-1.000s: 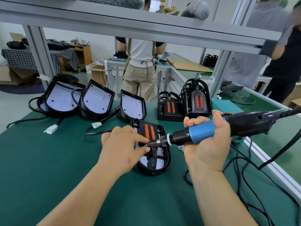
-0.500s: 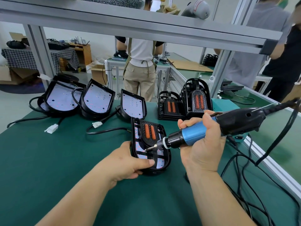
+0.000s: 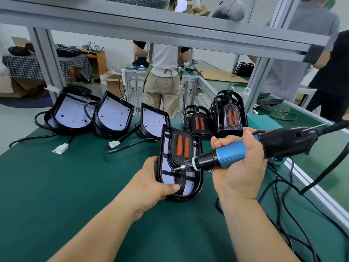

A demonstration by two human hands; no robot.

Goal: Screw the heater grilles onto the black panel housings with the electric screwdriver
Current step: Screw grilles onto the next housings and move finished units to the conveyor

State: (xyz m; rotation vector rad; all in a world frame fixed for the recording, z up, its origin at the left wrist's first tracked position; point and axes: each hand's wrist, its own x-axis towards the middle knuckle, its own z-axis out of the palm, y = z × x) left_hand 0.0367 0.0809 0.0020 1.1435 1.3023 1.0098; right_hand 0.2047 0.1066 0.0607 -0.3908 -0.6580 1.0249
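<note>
L hand (image 3: 151, 186) grips panel housing (image 3: 186, 197) at lower-left edge, thumb over the front. Housing is tilted up on green mat (image 3: 75, 186), mid-bench. The grille (image 3: 182, 146) w/ orange bars is seated inside. R hand (image 3: 239, 167) is wrapped round the blue barrel of electric screwdriver (image 3: 232, 155), bit tip against grille's lower-left arm. Further back: 3 bare housings (image 3: 113, 116) on the left, 2 grille stacks (image 3: 229, 112) on the right.

A worker in khaki trousers (image 3: 162, 92) stands at a far bench (image 3: 190, 76), a cardboard box (image 3: 113, 84) just left.
</note>
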